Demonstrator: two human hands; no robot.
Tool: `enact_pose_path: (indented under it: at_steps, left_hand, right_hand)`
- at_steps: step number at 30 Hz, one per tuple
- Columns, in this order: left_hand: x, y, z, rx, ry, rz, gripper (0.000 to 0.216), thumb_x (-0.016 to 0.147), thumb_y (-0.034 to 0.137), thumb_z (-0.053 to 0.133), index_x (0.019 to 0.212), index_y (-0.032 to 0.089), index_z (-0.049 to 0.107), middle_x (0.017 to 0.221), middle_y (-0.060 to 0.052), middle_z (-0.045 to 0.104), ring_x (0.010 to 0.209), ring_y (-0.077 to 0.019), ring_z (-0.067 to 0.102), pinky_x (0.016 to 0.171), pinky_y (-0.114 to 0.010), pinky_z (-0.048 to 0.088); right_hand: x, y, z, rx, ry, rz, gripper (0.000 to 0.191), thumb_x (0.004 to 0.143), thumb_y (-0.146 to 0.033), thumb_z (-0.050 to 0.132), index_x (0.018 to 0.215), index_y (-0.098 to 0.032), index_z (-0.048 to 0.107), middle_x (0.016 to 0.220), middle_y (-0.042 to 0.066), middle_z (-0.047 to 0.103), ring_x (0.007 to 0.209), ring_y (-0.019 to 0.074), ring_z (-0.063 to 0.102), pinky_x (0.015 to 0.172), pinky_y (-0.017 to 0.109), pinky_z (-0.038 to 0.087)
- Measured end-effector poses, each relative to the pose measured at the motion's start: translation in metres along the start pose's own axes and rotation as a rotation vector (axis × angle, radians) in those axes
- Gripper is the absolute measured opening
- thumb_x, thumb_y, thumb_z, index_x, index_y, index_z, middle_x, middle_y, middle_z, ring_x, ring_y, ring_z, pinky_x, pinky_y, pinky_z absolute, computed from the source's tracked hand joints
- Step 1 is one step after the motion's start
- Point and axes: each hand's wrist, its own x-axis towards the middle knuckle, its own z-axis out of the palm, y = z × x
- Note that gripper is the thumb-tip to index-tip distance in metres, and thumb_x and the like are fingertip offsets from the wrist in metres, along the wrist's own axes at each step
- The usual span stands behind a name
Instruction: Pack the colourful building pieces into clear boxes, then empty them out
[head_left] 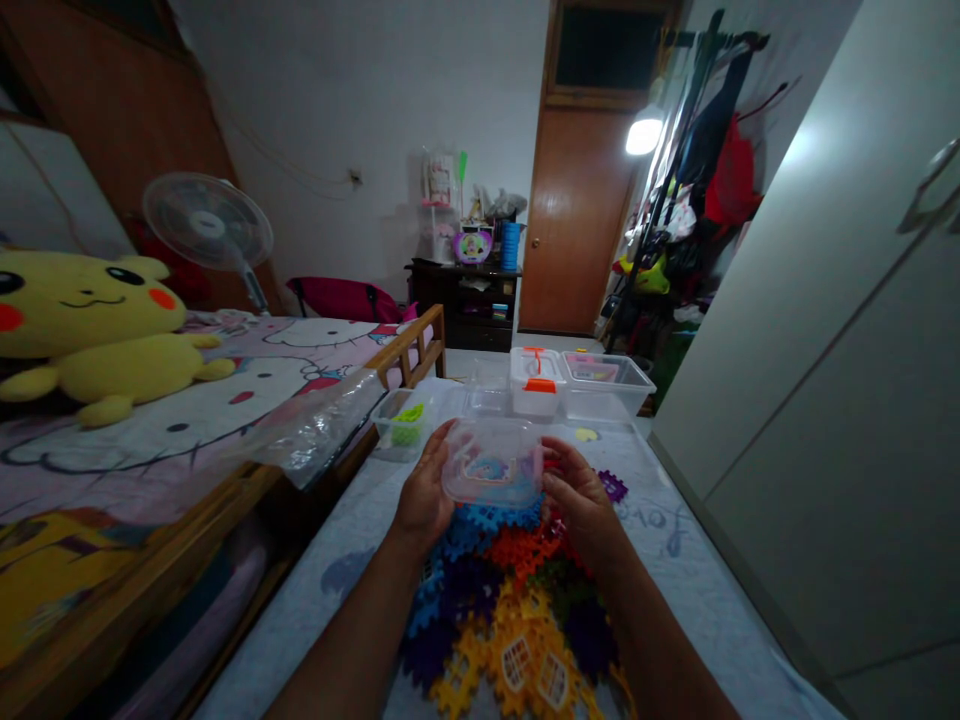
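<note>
Both hands grip a clear plastic tub [491, 465] at centre frame. The left hand [425, 495] curls round its left side and the right hand [581, 500] clasps its right, a hold that probably keeps it level. It sits between them, just above a pile of coloured interlocking tiles [510, 600] spreading toward the lower edge. Something blue shows inside (too blurred to name). Further up the printed sheet [697, 590], a white box with an orange latch [537, 382] stands among more clear tubs [607, 385].

Two hands [424, 497] [583, 503], one held clear tub [493, 463], one plush toy [97, 335], one fan [208, 222].
</note>
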Motion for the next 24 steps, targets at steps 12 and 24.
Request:
enact_pose_path:
  at_steps: [12,24]
  left_hand:
    - [0.007,-0.002,-0.010,-0.049,0.038,-0.017,0.026,0.079,0.020,0.067,0.105,0.021,0.062,0.109,-0.006,0.068,0.102,-0.0242,0.066,0.094,-0.048,0.053]
    - [0.009,-0.012,-0.012,0.001,0.043,0.025,0.035,0.075,0.032,0.076,0.108,0.022,0.065,0.108,-0.006,0.068,0.101,-0.0222,0.064,0.090,-0.042,0.053]
  right_hand:
    - [0.002,0.002,0.004,-0.125,-0.004,-0.023,0.051,0.068,-0.035,0.078,0.113,-0.031,0.055,0.103,0.001,0.053,0.073,0.0126,0.056,0.049,0.022,0.052]
    - [0.000,0.005,0.008,-0.234,0.102,-0.110,0.037,0.082,-0.046,0.063,0.110,-0.022,0.057,0.083,-0.001,0.062,0.064,0.0134,0.057,0.056,0.026,0.051]
